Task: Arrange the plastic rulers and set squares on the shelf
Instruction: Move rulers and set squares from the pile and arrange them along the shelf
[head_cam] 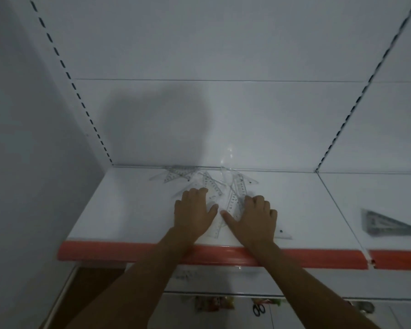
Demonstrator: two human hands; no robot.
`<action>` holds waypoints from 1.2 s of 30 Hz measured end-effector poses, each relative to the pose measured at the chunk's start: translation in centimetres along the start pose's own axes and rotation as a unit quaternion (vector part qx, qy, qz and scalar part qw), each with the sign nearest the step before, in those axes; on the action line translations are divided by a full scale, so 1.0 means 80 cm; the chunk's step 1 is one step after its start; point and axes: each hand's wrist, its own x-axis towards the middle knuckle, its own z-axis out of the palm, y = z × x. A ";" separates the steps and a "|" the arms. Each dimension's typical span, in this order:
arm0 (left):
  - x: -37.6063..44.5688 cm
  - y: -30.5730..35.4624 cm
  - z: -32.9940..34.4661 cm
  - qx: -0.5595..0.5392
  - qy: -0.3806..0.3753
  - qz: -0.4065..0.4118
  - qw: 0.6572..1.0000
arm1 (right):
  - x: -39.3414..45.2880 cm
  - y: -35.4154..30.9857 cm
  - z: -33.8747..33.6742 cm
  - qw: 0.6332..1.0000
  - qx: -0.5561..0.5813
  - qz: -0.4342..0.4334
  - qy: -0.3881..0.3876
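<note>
**Both Hands on the Loose Pile of Rulers and Set Squares**

We observe a white shelf with an orange-red front lip. A scattered pile of clear plastic rulers and set squares lies on its surface, spreading from the back edge toward the front.

We see the left hand resting palm-down on the near left part of the pile. Its fingers are bent at the knuckles, and the thumb points right. We cannot tell whether it grips a piece or only presses on the pile.

We see the right hand resting palm-down on the near right part of the pile. Its fingers are likewise bent, and the thumb points left toward the other thumb. A ruler runs between the two hands, and the corner of a clear set square protrudes from beneath the right hand. We cannot tell whether this hand holds anything.

On the adjoining shelf section to the right, a darker stack of set squares lies well apart from the pile. Below the shelf, a pair of scissors hangs.
</note>
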 end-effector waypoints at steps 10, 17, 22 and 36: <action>0.023 0.009 0.020 0.058 0.025 -0.032 0.997 | -0.003 0.006 0.013 0.997 0.043 -0.022 0.053; 0.022 0.004 0.025 0.033 0.056 -0.020 0.998 | -0.002 0.002 0.012 0.997 0.027 0.050 0.043; 0.023 0.000 0.030 0.013 0.053 0.017 0.998 | 0.002 0.004 0.014 0.996 0.017 0.051 0.074; 0.025 -0.008 0.028 -0.229 0.048 0.008 0.972 | 0.005 0.008 0.000 0.987 0.140 0.072 -0.010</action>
